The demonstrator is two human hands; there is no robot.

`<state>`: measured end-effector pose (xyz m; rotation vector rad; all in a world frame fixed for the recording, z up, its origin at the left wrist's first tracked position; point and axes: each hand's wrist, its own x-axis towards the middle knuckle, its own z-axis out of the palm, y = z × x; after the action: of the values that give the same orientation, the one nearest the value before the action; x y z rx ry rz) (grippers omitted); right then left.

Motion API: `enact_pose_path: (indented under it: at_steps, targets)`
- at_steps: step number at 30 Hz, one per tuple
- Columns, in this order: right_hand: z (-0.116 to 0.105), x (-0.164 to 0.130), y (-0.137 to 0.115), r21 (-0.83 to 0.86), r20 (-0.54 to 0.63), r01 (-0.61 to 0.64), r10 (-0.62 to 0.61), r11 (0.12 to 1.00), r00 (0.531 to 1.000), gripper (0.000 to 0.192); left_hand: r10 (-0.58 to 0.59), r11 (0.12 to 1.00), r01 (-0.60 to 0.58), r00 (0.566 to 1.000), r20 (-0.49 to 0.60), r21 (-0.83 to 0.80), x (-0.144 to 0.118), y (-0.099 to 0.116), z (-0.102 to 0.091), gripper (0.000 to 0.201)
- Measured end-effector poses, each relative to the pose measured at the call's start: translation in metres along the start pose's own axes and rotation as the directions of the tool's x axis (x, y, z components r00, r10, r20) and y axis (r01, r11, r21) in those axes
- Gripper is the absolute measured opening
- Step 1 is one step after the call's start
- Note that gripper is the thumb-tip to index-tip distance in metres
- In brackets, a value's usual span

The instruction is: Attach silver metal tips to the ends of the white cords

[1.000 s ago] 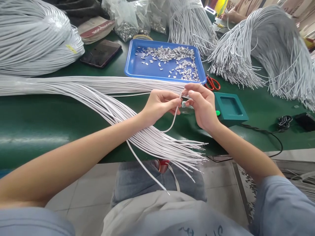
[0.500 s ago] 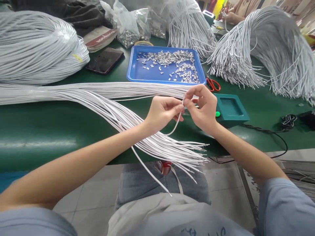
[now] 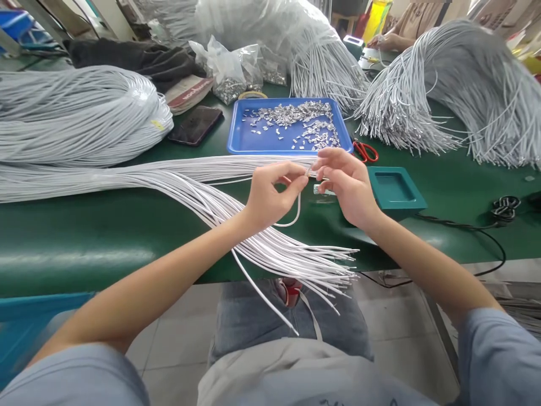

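My left hand (image 3: 270, 194) pinches one white cord (image 3: 294, 215) that curls in a loop below the fingers. My right hand (image 3: 344, 183) meets it fingertip to fingertip and pinches the cord's end, with a small metal clip (image 3: 318, 190) showing beneath its fingers. Both hands hover over the green table (image 3: 84, 237), just in front of a blue tray (image 3: 240, 135) scattered with silver metal clips (image 3: 296, 115). A long bundle of white cords (image 3: 203, 197) runs from the left under my left wrist and fans out past the table's near edge.
A teal box (image 3: 395, 192) sits right of my right hand, red-handled scissors (image 3: 366, 151) behind it. A phone (image 3: 195, 125), bags of clips (image 3: 230, 70) and big cord piles (image 3: 460, 84) lie farther back. Another person's hand (image 3: 382, 42) works at the far right. A black cable (image 3: 465, 228) trails right.
The view has tilted up a little. My hands have stayed together on the cord, and the cord's loop under them has pulled tighter.
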<state>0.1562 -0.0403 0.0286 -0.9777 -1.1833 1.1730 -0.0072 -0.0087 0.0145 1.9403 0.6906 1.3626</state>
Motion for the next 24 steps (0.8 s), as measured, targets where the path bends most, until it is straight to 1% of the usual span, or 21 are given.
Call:
enact_pose_path:
  at_steps: [1,2,3,5,8,11,17,20,24]
  targets:
    - [-0.001,0.0,0.002,-0.067,-0.016,0.101,-0.103,0.993,0.995,0.022,-0.097,0.988,0.101,0.995,0.037,-0.119,0.0,0.004,0.001,0.014]
    - [-0.001,-0.001,0.003,-0.116,-0.006,0.177,-0.179,0.977,0.984,0.022,-0.171,0.955,0.187,0.981,0.089,-0.229,0.001,0.006,0.002,0.017]
    - [-0.002,-0.002,0.004,-0.147,0.018,0.228,-0.228,0.962,0.974,0.023,-0.224,0.91,0.26,0.964,0.144,-0.323,0.001,0.008,0.002,0.02]
    - [-0.003,-0.003,0.006,-0.176,0.068,0.261,-0.253,0.949,0.965,0.027,-0.292,0.815,0.368,0.928,0.232,-0.447,0.003,0.009,0.002,0.025]
    - [-0.003,-0.005,0.007,-0.204,0.093,0.238,-0.223,0.95,0.97,0.035,-0.361,0.722,0.467,0.884,0.297,-0.51,0.003,0.008,0.002,0.032]
    - [-0.004,-0.006,0.008,-0.219,0.102,0.234,-0.216,0.947,0.971,0.038,-0.371,0.682,0.498,0.867,0.333,-0.535,0.002,0.009,0.003,0.033]
    - [-0.004,-0.008,0.008,-0.211,0.149,0.276,-0.248,0.938,0.957,0.03,-0.368,0.655,0.511,0.859,0.355,-0.557,0.002,0.014,0.004,0.03]
    - [-0.004,-0.008,0.008,-0.24,0.135,0.27,-0.243,0.932,0.96,0.032,-0.382,0.677,0.509,0.86,0.337,-0.531,0.002,0.015,0.005,0.032]
    - [-0.004,-0.009,0.009,-0.247,0.136,0.292,-0.265,0.924,0.954,0.031,-0.375,0.726,0.47,0.883,0.283,-0.502,0.001,0.013,0.004,0.036]
